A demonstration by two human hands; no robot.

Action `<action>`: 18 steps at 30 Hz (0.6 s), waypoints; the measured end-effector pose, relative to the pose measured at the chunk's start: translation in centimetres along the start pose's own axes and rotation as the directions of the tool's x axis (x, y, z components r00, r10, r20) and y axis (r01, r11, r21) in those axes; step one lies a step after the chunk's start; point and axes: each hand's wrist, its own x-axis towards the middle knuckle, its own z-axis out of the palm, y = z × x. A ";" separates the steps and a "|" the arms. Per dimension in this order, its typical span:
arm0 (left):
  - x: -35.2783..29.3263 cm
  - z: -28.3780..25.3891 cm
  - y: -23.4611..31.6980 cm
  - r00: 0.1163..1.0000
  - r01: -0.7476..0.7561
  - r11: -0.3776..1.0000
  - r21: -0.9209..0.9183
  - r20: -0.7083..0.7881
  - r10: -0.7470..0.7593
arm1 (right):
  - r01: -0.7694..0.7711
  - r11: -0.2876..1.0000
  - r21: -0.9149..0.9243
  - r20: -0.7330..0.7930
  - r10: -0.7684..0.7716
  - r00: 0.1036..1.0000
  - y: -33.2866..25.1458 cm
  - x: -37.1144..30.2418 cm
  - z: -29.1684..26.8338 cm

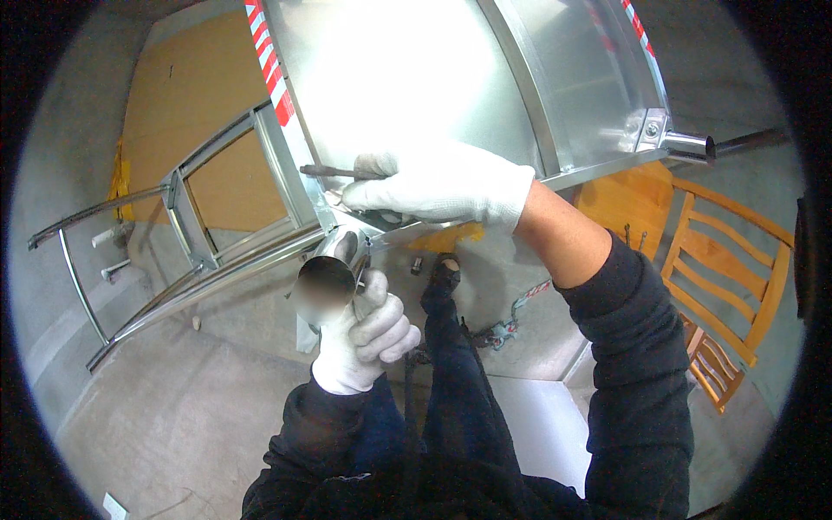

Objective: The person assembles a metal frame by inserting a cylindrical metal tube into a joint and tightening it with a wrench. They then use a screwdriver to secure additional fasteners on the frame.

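Note:
My right hand (446,186), in a white knit glove, reaches across a corner of a shiny metal panel (563,82). Its fingers are closed around a dark metal rod (334,172), which sticks out to the left; the rod's other end is hidden by the glove. Just below, my left hand (373,329), also gloved in white, is closed beside the open end of a round metal tube (345,246). Its fingers are curled, and what they hold, if anything, is hidden. The tube joins the panel's near left corner, between my two hands.
A metal tube frame (178,217) extends left of the panel. Another tube stub (691,146) juts out at the right corner. Wooden chairs (724,260) stand at the right. A rope (503,332) lies on the floor near my foot, with a white board (533,425) behind it.

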 end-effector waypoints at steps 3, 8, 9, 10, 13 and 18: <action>-0.2 0.0 0.2 1.000 -0.010 1.000 0.006 0.001 0.010 | 0.138 0.990 0.030 -0.019 -0.137 0.990 1.3 0.1 -0.2; 0.0 0.0 0.1 1.000 -0.016 1.000 0.024 0.006 0.015 | 0.078 0.997 0.005 0.050 -0.078 0.996 0.5 0.2 -0.5; -0.1 -0.1 0.1 1.000 -0.021 0.999 0.025 0.001 0.021 | 0.026 1.000 0.010 0.043 -0.026 0.999 0.4 0.3 -0.4; -0.1 -0.1 0.1 1.000 -0.023 0.999 0.028 0.009 0.022 | 0.082 0.996 0.025 0.024 -0.082 0.996 0.6 0.2 -0.4; 0.0 -0.3 0.1 0.999 -0.017 1.000 0.024 0.040 0.016 | 0.170 0.985 0.037 0.005 -0.170 0.985 1.3 0.0 -0.4; 0.0 -0.1 -0.1 1.000 -0.027 1.000 0.016 0.005 0.027 | 0.083 0.993 0.078 0.018 -0.085 0.996 0.8 0.3 -0.1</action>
